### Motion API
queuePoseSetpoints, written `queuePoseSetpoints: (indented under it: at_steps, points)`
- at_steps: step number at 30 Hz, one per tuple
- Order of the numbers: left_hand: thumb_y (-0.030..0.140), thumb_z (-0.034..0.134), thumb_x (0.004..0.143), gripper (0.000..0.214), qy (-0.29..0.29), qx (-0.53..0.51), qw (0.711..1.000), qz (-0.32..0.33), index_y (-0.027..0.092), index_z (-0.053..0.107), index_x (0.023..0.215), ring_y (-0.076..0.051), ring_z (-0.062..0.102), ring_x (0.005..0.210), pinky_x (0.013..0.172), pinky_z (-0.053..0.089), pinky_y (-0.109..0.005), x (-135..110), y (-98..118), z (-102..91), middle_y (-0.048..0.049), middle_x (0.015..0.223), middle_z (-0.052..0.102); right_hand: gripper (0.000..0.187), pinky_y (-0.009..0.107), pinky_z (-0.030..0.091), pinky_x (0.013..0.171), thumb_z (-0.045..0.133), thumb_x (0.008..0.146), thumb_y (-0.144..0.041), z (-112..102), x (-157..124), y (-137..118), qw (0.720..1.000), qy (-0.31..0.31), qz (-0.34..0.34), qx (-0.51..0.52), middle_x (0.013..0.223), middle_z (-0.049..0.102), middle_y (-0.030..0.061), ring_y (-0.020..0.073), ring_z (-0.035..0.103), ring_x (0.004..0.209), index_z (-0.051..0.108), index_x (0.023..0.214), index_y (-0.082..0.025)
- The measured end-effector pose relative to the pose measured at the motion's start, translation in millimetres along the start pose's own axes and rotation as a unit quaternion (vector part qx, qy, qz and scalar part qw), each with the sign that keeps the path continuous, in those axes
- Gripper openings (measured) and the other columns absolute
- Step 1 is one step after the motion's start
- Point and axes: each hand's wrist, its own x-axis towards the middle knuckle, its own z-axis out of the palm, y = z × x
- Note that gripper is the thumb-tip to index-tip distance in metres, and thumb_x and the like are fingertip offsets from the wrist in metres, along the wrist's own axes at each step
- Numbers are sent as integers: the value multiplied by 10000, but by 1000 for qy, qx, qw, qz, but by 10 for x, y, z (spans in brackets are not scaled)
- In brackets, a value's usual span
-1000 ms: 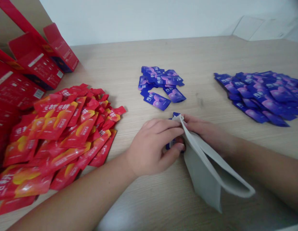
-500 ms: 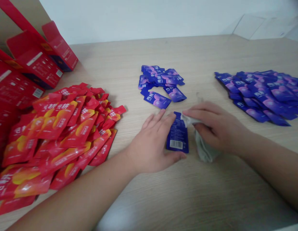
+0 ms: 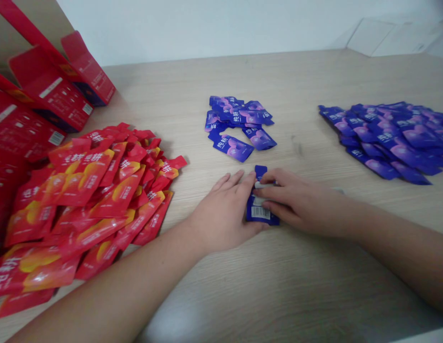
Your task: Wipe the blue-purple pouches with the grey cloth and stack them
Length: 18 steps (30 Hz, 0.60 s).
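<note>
One red heap (image 3: pixel 92 205) sits left of the barcoded packet (image 3: pixel 259 213), two purple heaps (image 3: pixel 239 116) (image 3: pixel 389 138) beyond and right; left hand (image 3: pixel 221 216) lies open, right hand (image 3: pixel 303 205) grips cloth (image 3: pixel 260 185) (blocking the packet's middle).

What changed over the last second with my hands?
Your left hand has uncurled and lies spread along the left of the purple packet. Your right hand has lowered the pale cloth, now mostly hidden, and moved left over the packet. The red pile, middle purple pile and right purple pile stayed put.
</note>
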Motion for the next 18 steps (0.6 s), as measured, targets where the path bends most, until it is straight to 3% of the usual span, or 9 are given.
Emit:
queuePoseSetpoints:
  at_steps: [6, 12, 15, 18]
  points:
    - [608, 773, 929, 1008, -9, -6, 1000, -6, 104, 336, 1685, -379, 355, 1651, 1374, 267, -540, 15, 10, -26, -194, 1750, 415, 179, 433, 578, 963, 643, 1005, -253, 56, 35, 60, 997, 44, 60, 6, 1116, 794, 67, 279, 742, 1068, 760, 1140, -257]
    - [672, 771, 916, 1086, -16, -5, 1000, -2, 81, 311, 1702, -378, 338, 1659, 1378, 252, -539, 16, 10, -55, -203, 1762, 386, 256, 454, 582, 996, 634, 1012, -328, 84, 52, 184, 991, 77, 105, -30, 1211, 816, 76, 308, 762, 1119, 749, 1232, -264]
    - [735, 641, 994, 1011, -10, -22, 1000, 6, 85, 320, 1699, -385, 330, 1661, 1372, 250, -562, -12, 4, -56, -204, 1740, 427, 264, 477, 585, 1002, 637, 1013, -345, 93, 50, 237, 989, 84, 111, -42, 1219, 813, 92, 323, 761, 1125, 742, 1235, -247]
    - [676, 578, 1055, 892, 14, -32, 999, 0, 123, 316, 1703, -365, 302, 1675, 1357, 282, -560, -29, 1, -37, -177, 1738, 442, 240, 496, 588, 1002, 625, 1021, -340, 98, 52, 259, 992, 76, 95, -44, 1189, 811, 108, 329, 759, 1113, 747, 1195, -228]
